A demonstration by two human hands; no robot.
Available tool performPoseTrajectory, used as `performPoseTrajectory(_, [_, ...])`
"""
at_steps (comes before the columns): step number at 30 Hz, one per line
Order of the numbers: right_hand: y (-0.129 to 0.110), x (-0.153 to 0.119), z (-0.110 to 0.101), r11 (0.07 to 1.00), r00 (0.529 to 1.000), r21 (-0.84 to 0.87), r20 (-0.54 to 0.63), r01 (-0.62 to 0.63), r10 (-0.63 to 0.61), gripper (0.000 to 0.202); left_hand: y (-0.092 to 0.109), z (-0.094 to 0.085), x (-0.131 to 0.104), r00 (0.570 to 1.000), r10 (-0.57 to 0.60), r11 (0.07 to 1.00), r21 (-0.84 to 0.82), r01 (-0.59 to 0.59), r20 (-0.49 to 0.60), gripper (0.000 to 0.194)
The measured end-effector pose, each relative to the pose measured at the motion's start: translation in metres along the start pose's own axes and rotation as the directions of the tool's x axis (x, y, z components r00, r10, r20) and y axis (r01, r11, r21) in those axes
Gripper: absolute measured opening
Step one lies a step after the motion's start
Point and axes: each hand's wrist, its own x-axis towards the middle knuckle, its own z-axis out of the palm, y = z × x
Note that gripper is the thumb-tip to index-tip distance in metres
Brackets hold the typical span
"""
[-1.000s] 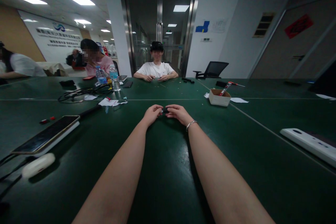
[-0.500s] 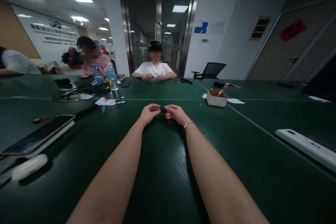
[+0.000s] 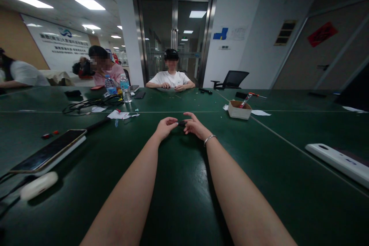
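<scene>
A small black object [image 3: 181,123] sits between my two hands, just above the green table [image 3: 178,184]. My left hand [image 3: 167,127] pinches its left end with thumb and fingers. At its right end is my right hand [image 3: 195,126], with the index finger lifted and stretched out while the thumb and other fingers stay bent at the object. A silver bracelet [image 3: 209,140] circles my right wrist. The object is too small to make out in detail.
At the left lie a phone [image 3: 52,152] on a white block, a white rounded device [image 3: 39,185], cables [image 3: 89,103] and bottles [image 3: 126,90]. A box [image 3: 240,110] and a white power strip [image 3: 337,161] stand right. A person [image 3: 171,78] sits opposite.
My right index finger has lifted away from the black object and straightened. My left hand keeps its pinch. The whole view has shifted slightly, with things appearing a little lower.
</scene>
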Motion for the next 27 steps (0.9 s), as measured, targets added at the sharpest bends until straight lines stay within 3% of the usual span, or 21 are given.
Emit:
performPoseTrajectory(3, [0.0005,0.0016,0.0006,0.993,0.997,-0.089,-0.024,-0.072,0.070,0.021,0.0015,-0.0002,-0.0010,1.000,0.001,1.000,0.010,-0.001,0.007,0.024])
performPoseTrajectory(5, [0.0004,0.0019,0.0012,0.988,0.998,-0.137,-0.027,-0.068,0.065,0.018,0.0017,-0.0006,-0.0012,1.000,0.004,1.000,0.016,-0.004,0.005,0.025])
performPoseTrajectory(9, [-0.0003,0.0014,0.0013,0.998,0.999,-0.056,-0.045,0.012,-0.014,0.052,0.0004,-0.0010,-0.0001,1.000,0.006,1.000,0.017,-0.006,-0.018,0.027])
performPoseTrajectory(14, [0.0007,0.0033,0.0007,0.988,0.997,-0.133,-0.017,-0.082,0.081,0.024,-0.0013,-0.0013,0.0017,1.000,0.006,1.000,0.018,-0.006,-0.011,0.026])
performPoseTrajectory(15, [0.0007,0.0030,0.0004,0.990,0.998,-0.129,-0.005,-0.057,0.057,0.025,-0.0015,-0.0014,0.0018,1.000,0.003,1.000,0.018,-0.003,-0.011,0.025])
performPoseTrajectory(18, [-0.0001,0.0013,0.0000,0.999,1.000,-0.042,-0.016,0.006,-0.006,0.052,-0.0016,-0.0017,0.0017,1.000,0.005,1.000,0.018,-0.004,-0.019,0.025])
performPoseTrajectory(23, [-0.0023,0.0004,0.0012,0.992,0.997,-0.099,-0.004,-0.081,0.081,0.023,-0.0005,-0.0012,0.0008,1.000,0.011,1.000,0.009,-0.010,-0.027,0.024])
performPoseTrajectory(27, [-0.0029,0.0005,0.0014,1.000,1.000,-0.014,-0.014,-0.022,0.022,0.044,0.0000,-0.0015,0.0006,0.999,0.002,1.000,0.015,-0.002,-0.049,0.023])
